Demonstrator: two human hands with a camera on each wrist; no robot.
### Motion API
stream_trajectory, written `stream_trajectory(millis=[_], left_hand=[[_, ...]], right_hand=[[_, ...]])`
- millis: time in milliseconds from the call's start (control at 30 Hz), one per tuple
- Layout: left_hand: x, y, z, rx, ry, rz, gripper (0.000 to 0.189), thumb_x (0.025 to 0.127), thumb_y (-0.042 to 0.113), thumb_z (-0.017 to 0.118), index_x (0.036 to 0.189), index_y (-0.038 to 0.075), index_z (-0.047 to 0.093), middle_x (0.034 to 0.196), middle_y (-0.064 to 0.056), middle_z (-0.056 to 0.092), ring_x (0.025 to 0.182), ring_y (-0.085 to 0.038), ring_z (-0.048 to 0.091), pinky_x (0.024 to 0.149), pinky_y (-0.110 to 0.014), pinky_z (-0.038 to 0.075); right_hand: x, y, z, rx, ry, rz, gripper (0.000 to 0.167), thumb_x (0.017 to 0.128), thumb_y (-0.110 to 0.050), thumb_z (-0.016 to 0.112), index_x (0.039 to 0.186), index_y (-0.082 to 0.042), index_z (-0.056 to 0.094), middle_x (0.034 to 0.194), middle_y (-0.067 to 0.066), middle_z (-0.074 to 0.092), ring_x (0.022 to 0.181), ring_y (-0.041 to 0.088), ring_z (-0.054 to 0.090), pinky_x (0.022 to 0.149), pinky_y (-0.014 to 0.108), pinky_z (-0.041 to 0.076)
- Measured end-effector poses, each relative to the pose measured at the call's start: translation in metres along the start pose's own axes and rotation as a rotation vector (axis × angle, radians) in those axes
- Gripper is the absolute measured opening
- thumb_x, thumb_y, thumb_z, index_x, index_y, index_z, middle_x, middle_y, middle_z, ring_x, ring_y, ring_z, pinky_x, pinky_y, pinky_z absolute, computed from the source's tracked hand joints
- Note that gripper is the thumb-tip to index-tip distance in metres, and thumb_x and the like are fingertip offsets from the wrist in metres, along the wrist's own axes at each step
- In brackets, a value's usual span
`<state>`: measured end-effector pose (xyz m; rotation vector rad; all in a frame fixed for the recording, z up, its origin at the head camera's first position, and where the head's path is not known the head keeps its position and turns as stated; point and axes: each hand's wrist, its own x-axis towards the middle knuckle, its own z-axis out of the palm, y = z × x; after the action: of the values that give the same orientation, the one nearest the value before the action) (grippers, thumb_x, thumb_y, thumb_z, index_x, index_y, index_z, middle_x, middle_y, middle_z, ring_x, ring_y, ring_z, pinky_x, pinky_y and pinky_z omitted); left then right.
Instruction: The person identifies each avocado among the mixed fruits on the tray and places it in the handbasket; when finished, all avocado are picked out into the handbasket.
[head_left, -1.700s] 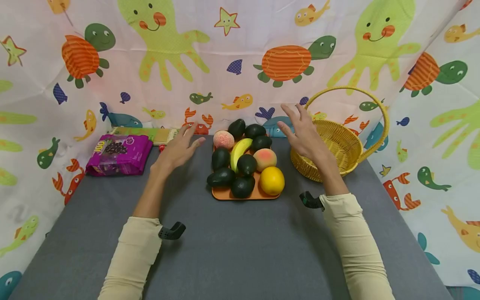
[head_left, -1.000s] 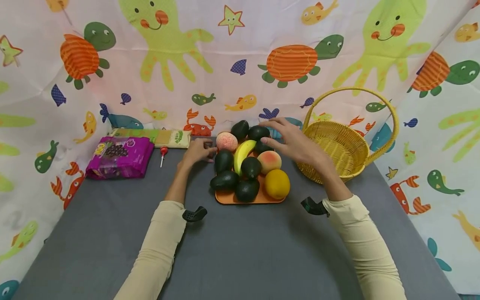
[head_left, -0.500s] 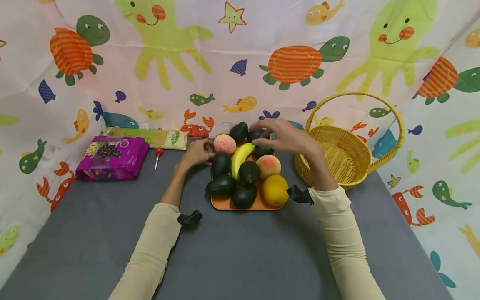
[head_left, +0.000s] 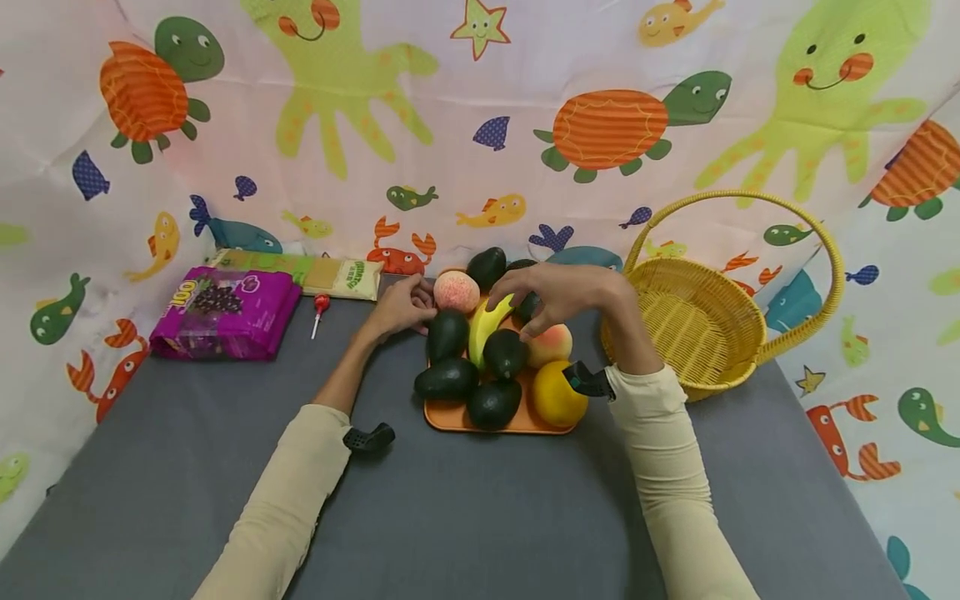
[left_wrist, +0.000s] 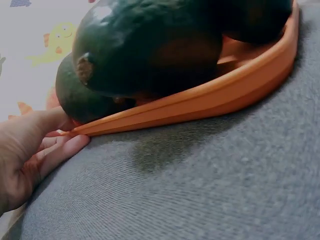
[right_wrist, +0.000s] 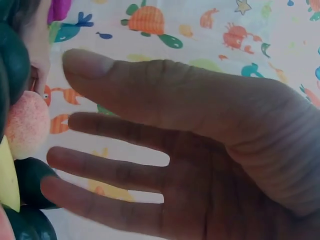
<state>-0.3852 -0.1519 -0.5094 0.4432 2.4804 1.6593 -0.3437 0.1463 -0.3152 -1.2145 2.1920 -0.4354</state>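
In the head view an orange tray [head_left: 450, 419] holds several dark green avocados [head_left: 447, 380], a yellow banana [head_left: 478, 329], two peaches [head_left: 457, 292] and a round yellow-orange fruit [head_left: 558, 397]. At the tray's far left edge, my left hand [head_left: 401, 307] pinches the rim between thumb and fingers, as the left wrist view shows beside a big avocado [left_wrist: 145, 47]. My right hand [head_left: 572, 293] hovers over the right half of the fruit, fingers spread and pointing left. Nothing is held in it; its palm faces the right wrist camera.
A yellow wicker basket [head_left: 693, 321] with a tall handle stands right of the tray. To the left lie a purple pack with a grape picture [head_left: 225, 315], a red lollipop [head_left: 322, 303] and a flat yellow-green packet [head_left: 356, 279]. A printed cloth hangs behind the grey table.
Both hands came inward from beside the tray. My left hand reached its left edge and took hold of the rim; my right hand moved left over the fruit and then lower. The view shifted slightly.
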Motion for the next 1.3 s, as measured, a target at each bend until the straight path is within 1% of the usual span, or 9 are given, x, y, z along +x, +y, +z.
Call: stream_trajectory(millis=[133, 200, 367, 567, 733, 867, 967, 1133, 1300], left_hand=[[0.000, 0.004, -0.001, 0.002, -0.008, 0.004, 0.035, 0.092, 0.008, 0.074, 0.124, 0.001, 0.061, 0.101, -0.014, 0.065, 0.078, -0.014, 0.067, 0.060, -0.032, 0.065], [0.000, 0.004, 0.000, 0.013, -0.006, -0.001, 0.035, 0.092, 0.008, 0.074, 0.124, 0.002, 0.061, 0.101, -0.014, 0.065, 0.080, -0.013, 0.067, 0.060, -0.030, 0.065], [-0.001, 0.005, 0.001, 0.009, -0.007, -0.008, 0.037, 0.092, 0.010, 0.073, 0.127, 0.001, 0.061, 0.102, -0.014, 0.066, 0.081, -0.012, 0.067, 0.062, -0.031, 0.066], [-0.004, 0.005, -0.001, 0.007, 0.011, -0.016, 0.035, 0.093, 0.008, 0.072, 0.125, 0.002, 0.061, 0.101, -0.015, 0.066, 0.080, -0.013, 0.067, 0.061, -0.029, 0.064], [-0.001, 0.004, 0.001, 0.028, 0.003, -0.005, 0.036, 0.093, 0.011, 0.072, 0.126, 0.003, 0.061, 0.102, -0.014, 0.066, 0.083, -0.012, 0.066, 0.063, -0.027, 0.064], [0.000, 0.004, 0.003, 0.027, -0.003, -0.012, 0.036, 0.093, 0.011, 0.073, 0.126, 0.002, 0.061, 0.102, -0.014, 0.066, 0.082, -0.014, 0.066, 0.062, -0.029, 0.064], [0.000, 0.003, 0.001, 0.055, 0.021, 0.002, 0.036, 0.093, 0.012, 0.073, 0.126, 0.002, 0.061, 0.103, -0.014, 0.067, 0.084, -0.013, 0.066, 0.063, -0.026, 0.063], [-0.001, 0.000, -0.001, 0.059, 0.028, -0.011, 0.035, 0.093, 0.011, 0.072, 0.126, 0.002, 0.062, 0.104, -0.015, 0.067, 0.085, -0.013, 0.066, 0.062, -0.026, 0.063], [0.000, -0.001, -0.001, 0.043, 0.017, -0.019, 0.036, 0.093, 0.013, 0.072, 0.126, 0.003, 0.061, 0.103, -0.014, 0.068, 0.083, -0.012, 0.067, 0.062, -0.029, 0.065]], right_hand=[[-0.002, 0.003, 0.008, 0.007, -0.058, -0.034, 0.058, 0.092, -0.004, 0.075, 0.147, -0.004, 0.056, 0.163, 0.021, 0.041, 0.144, 0.043, 0.049, 0.105, 0.054, 0.060], [-0.002, 0.005, 0.015, -0.024, -0.062, -0.047, 0.060, 0.091, -0.005, 0.077, 0.147, -0.005, 0.056, 0.164, 0.021, 0.041, 0.143, 0.042, 0.050, 0.106, 0.053, 0.059], [-0.002, 0.005, 0.028, -0.087, -0.023, -0.031, 0.062, 0.087, -0.005, 0.080, 0.146, -0.013, 0.059, 0.163, 0.017, 0.044, 0.134, 0.036, 0.058, 0.105, 0.050, 0.059], [-0.001, -0.002, 0.038, -0.148, -0.012, -0.025, 0.065, 0.086, -0.003, 0.082, 0.146, -0.015, 0.060, 0.165, 0.017, 0.044, 0.147, 0.038, 0.048, 0.119, 0.057, 0.048], [0.000, -0.002, 0.043, -0.173, -0.013, -0.003, 0.065, 0.085, -0.003, 0.083, 0.145, -0.017, 0.062, 0.165, 0.015, 0.044, 0.149, 0.038, 0.046, 0.122, 0.059, 0.043], [0.003, 0.002, 0.046, -0.180, -0.034, -0.006, 0.069, 0.085, -0.005, 0.085, 0.148, -0.018, 0.059, 0.160, 0.010, 0.051, 0.145, 0.033, 0.050, 0.123, 0.055, 0.044], [0.007, 0.005, 0.047, -0.185, -0.036, -0.020, 0.072, 0.084, -0.005, 0.086, 0.149, -0.019, 0.058, 0.154, 0.006, 0.056, 0.140, 0.030, 0.053, 0.123, 0.053, 0.044], [0.013, 0.014, 0.047, -0.168, -0.043, -0.056, 0.065, 0.084, -0.004, 0.085, 0.144, -0.018, 0.063, 0.153, 0.008, 0.057, 0.142, 0.032, 0.052, 0.123, 0.054, 0.043], [0.015, 0.021, 0.045, -0.132, 0.018, -0.084, 0.060, 0.084, -0.005, 0.085, 0.140, -0.015, 0.066, 0.142, 0.005, 0.065, 0.130, 0.026, 0.058, 0.116, 0.048, 0.052]])
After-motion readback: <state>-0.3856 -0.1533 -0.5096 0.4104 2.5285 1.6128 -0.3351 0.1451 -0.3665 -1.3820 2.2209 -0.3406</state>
